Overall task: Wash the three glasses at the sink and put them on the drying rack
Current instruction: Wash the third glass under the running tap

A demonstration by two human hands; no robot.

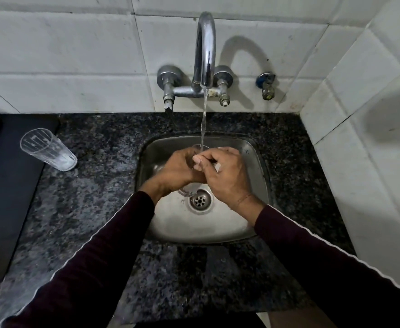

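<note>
Both of my hands are over the steel sink, wrapped around one clear glass held under the running stream from the tap. My left hand grips the glass from the left. My right hand closes on it from the right, fingers curled at its rim. Most of that glass is hidden by my hands. A second clear ribbed glass stands upright on the dark mat at the left, at the mat's right edge. A third glass cannot be made out for certain.
Speckled black granite counter surrounds the sink. White tiled walls rise behind and to the right. A small angle valve sticks out of the wall right of the tap. The drain lies under my hands.
</note>
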